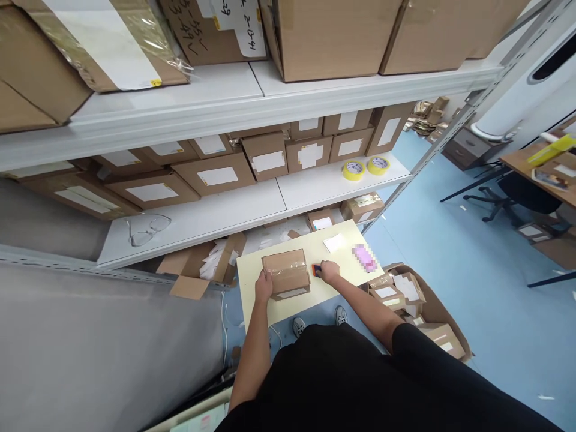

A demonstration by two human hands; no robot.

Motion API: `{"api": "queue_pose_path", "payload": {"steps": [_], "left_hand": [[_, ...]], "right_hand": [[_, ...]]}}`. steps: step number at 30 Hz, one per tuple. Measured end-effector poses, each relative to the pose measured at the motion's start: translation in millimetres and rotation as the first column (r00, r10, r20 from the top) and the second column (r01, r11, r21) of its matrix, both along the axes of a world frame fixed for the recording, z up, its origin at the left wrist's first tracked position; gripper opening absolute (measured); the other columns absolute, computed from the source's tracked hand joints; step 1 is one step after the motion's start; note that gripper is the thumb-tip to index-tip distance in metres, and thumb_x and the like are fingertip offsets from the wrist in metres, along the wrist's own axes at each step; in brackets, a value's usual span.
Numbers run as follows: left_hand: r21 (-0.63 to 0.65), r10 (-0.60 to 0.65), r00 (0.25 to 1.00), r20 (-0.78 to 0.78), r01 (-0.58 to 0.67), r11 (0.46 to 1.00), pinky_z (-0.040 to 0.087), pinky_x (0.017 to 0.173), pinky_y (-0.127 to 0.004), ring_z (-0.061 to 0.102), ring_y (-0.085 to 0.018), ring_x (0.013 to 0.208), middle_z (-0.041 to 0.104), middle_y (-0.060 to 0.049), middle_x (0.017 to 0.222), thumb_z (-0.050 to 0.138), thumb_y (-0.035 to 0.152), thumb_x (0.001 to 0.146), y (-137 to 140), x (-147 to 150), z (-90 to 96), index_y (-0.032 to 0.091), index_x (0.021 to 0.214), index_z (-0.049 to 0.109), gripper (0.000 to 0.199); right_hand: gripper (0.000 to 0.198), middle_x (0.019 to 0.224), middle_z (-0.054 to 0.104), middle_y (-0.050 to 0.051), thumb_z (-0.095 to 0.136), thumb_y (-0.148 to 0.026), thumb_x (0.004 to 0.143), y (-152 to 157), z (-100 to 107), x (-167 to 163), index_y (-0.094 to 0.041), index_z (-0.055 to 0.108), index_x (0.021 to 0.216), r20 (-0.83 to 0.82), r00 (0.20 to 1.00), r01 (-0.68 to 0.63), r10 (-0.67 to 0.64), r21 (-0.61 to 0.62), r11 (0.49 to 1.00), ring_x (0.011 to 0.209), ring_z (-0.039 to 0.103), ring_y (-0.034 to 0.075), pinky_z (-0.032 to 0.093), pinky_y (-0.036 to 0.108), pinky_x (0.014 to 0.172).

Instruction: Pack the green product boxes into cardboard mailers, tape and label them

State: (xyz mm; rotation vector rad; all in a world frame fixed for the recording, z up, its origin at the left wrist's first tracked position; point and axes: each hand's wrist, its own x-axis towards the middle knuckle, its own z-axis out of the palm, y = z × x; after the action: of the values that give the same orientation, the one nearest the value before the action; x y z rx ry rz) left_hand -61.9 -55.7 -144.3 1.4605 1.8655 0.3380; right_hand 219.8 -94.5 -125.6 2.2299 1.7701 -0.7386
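A taped cardboard box [287, 277] sits on the pale yellow tabletop [281, 311], with clear tape across its top. My left hand [263, 287] grips the box at its left side, thumb near the top edge. Just right of the box, my right hand [330, 272] is closed around a small orange and dark blue tool [317, 270], which looks like a box cutter. The tool's tip is too small to make out. A white slip of paper [333, 242] lies behind my right hand, and a blurred pink item [364, 258] is farther right.
Shelves ahead hold several labelled boxes [218, 175], two yellow tape rolls [353, 170] and clear glasses [146, 231]. An opened carton [198, 273] stands left of the table. A large carton [438, 306] of boxes is at the right. A grey wall [112, 336] closes the left side.
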Motion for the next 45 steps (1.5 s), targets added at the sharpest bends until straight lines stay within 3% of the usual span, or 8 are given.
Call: {"api": "queue_pose_path", "payload": {"steps": [5, 11, 19, 25, 31, 34, 38, 45], "left_hand": [[0.01, 0.012, 1.0, -0.025, -0.011, 1.0, 0.049, 0.108, -0.042, 0.064, -0.033, 0.126, 0.07, -0.016, 0.133, 0.033, 0.049, 0.106, 3, 2, -5.0, 0.019, 0.135, 0.062, 0.051], [0.04, 0.012, 0.999, -0.032, -0.011, 0.999, 0.05, 0.105, -0.043, 0.065, -0.033, 0.123, 0.072, -0.016, 0.13, 0.034, 0.048, 0.106, 4, 3, -6.8, 0.019, 0.131, 0.064, 0.049], [0.021, 0.018, 0.999, -0.05, -0.017, 1.0, 0.051, 0.103, -0.044, 0.067, -0.033, 0.12, 0.072, -0.018, 0.128, 0.034, 0.05, 0.105, 3, 6, -3.7, 0.017, 0.131, 0.064, 0.051], [0.037, 0.026, 1.0, 0.002, -0.026, 0.999, 0.051, 0.102, -0.046, 0.068, -0.035, 0.118, 0.073, -0.018, 0.126, 0.035, 0.051, 0.104, 2, 5, -6.9, 0.018, 0.13, 0.065, 0.051], [0.065, 0.08, 0.97, 0.231, -0.097, 0.993, 0.051, 0.104, -0.043, 0.069, -0.031, 0.116, 0.076, -0.014, 0.12, 0.043, 0.047, 0.102, -9, 3, -1.5, 0.019, 0.126, 0.068, 0.044], [0.174, 0.047, 0.84, 0.54, -0.166, 0.971, 0.049, 0.108, -0.037, 0.066, -0.026, 0.122, 0.073, -0.01, 0.131, 0.048, 0.047, 0.1, -18, 5, -2.5, 0.02, 0.136, 0.062, 0.047], [0.148, 0.017, 0.66, 0.751, -0.193, 0.97, 0.046, 0.114, -0.035, 0.058, -0.025, 0.136, 0.062, -0.01, 0.148, 0.06, 0.043, 0.094, -26, 4, -20.7, 0.018, 0.146, 0.057, 0.058], [-0.206, 0.253, 0.752, 0.609, -0.159, 0.966, 0.046, 0.113, -0.042, 0.058, -0.027, 0.138, 0.068, -0.012, 0.14, 0.044, 0.042, 0.1, -49, 6, -72.9, 0.019, 0.125, 0.072, 0.044]], "right_hand": [[0.038, 0.127, 0.07, 0.021, 0.05, -0.036, 0.102, -23, -44, 53, -0.011, 0.063, 0.127, -0.027, 0.988, 0.155, -0.153, 0.087, 0.984, 0.122, 0.063, 0.028, 0.044, 0.033, 0.101], [0.045, 0.119, 0.074, 0.017, 0.048, -0.024, 0.1, -43, -84, 95, -0.013, 0.052, 0.144, -0.078, 0.956, 0.281, -0.283, -0.033, 0.959, 0.111, 0.068, 0.028, 0.043, 0.036, 0.101], [0.048, 0.127, 0.073, 0.014, 0.049, -0.029, 0.097, -46, -84, 79, -0.019, 0.06, 0.142, -0.237, 0.895, 0.394, -0.377, 0.028, 0.919, 0.116, 0.069, 0.03, 0.051, 0.037, 0.097], [0.049, 0.132, 0.072, 0.007, 0.045, -0.052, 0.098, -28, -52, -3, -0.023, 0.072, 0.127, -0.839, 0.503, 0.541, -0.205, 0.121, 0.833, 0.132, 0.059, 0.027, 0.041, 0.042, 0.117], [0.056, 0.138, 0.069, 0.007, 0.047, -0.066, 0.095, -20, -16, -41, -0.026, 0.072, 0.125, -0.932, 0.2, 0.54, -0.302, -0.153, 0.828, 0.132, 0.058, 0.028, 0.042, 0.045, 0.115], [0.063, 0.139, 0.068, 0.009, 0.037, -0.07, 0.097, -19, -7, -29, -0.026, 0.069, 0.128, -0.952, 0.044, 0.562, -0.302, -0.226, 0.796, 0.134, 0.058, 0.029, 0.045, 0.045, 0.111], [0.066, 0.146, 0.063, 0.008, 0.03, -0.071, 0.098, -19, -15, -18, -0.03, 0.065, 0.135, -0.945, 0.03, 0.61, -0.326, -0.241, 0.755, 0.142, 0.052, 0.026, 0.041, 0.046, 0.114], [0.063, 0.155, 0.055, 0.011, 0.037, -0.07, 0.098, -41, -56, -25, -0.029, 0.064, 0.138, -0.807, 0.056, 0.578, -0.588, -0.454, 0.678, 0.15, 0.042, 0.028, 0.033, 0.054, 0.118]]}}
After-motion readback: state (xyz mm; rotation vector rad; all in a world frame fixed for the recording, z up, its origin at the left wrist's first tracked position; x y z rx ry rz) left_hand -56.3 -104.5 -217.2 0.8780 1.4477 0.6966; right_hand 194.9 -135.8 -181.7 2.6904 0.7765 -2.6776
